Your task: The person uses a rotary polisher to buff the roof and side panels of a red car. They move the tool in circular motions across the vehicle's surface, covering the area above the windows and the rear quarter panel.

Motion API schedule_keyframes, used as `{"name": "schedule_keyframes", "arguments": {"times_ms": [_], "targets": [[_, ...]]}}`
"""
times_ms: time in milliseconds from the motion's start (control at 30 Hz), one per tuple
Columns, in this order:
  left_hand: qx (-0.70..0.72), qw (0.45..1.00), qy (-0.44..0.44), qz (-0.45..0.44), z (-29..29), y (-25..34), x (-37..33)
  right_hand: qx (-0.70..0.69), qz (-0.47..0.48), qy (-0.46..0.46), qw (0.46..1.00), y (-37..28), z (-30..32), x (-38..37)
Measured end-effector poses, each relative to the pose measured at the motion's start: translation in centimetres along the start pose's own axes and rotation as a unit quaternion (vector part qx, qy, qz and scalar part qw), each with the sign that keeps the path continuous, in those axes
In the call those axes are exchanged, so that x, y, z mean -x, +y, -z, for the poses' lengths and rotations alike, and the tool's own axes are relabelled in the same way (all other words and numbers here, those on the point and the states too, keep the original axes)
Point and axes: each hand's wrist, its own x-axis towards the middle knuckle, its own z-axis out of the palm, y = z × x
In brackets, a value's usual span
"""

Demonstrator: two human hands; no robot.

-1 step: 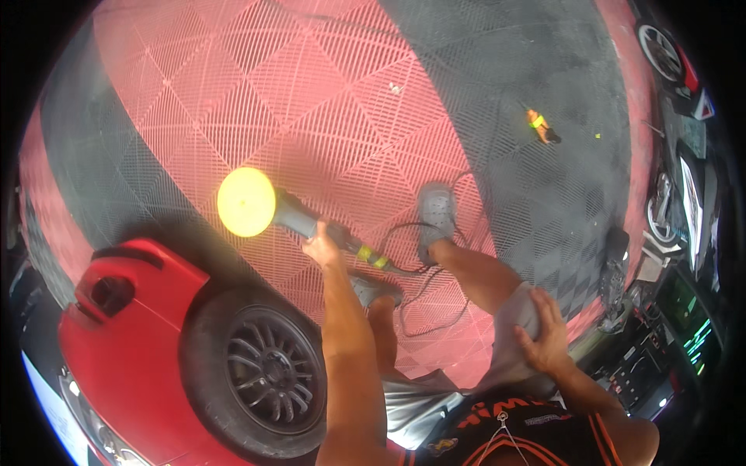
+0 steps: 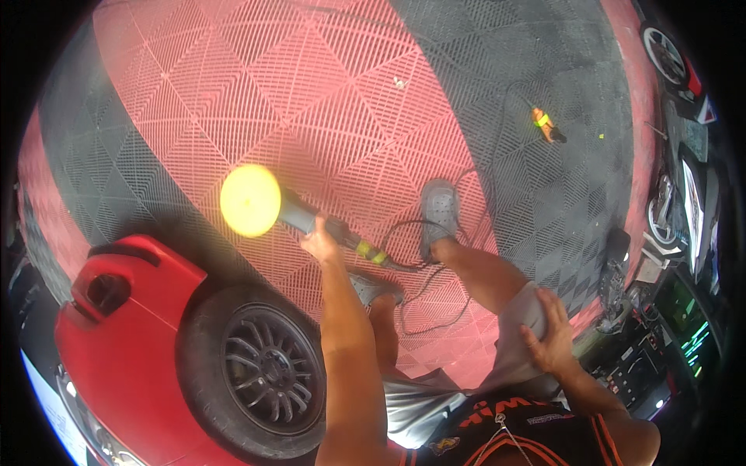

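Observation:
My left hand [image 2: 320, 242] is wrapped round the dark grey body of a polisher [image 2: 298, 213]. Its round yellow pad [image 2: 250, 200] faces up, tilted toward me, off the floor. A yellow-green band sits at the rear of the tool, where a dark cord [image 2: 404, 268] runs off and loops round my feet. My right hand [image 2: 550, 339] lies on my right knee over the grey shorts [image 2: 513, 334], fingers stretched out and holding nothing.
At the lower left a red car body [image 2: 124, 349] and its black wheel [image 2: 268, 373] stand close to my left arm. An orange and black piece with a yellow-green band [image 2: 546, 124] lies on the grey floor tiles. Motorcycle parts [image 2: 660, 210] line the right side.

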Motion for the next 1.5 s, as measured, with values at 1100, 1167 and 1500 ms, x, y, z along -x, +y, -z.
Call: {"name": "schedule_keyframes", "arguments": {"times_ms": [1100,1167,1500], "targets": [[-0.397,0.87,-0.285,-0.064,13.7,-4.4,-3.2,0.038,-0.014,-0.039,0.998,-4.4,-2.1,1.6],[-0.344,0.876,-0.334,0.052,11.0,-2.2,4.6,0.056,-0.06,-0.042,0.996,-2.8,-2.0,3.9],[-0.105,0.803,-0.572,-0.128,1.5,36.7,30.5,-0.024,-0.014,-0.084,0.996,-0.5,-5.6,9.9]]}}
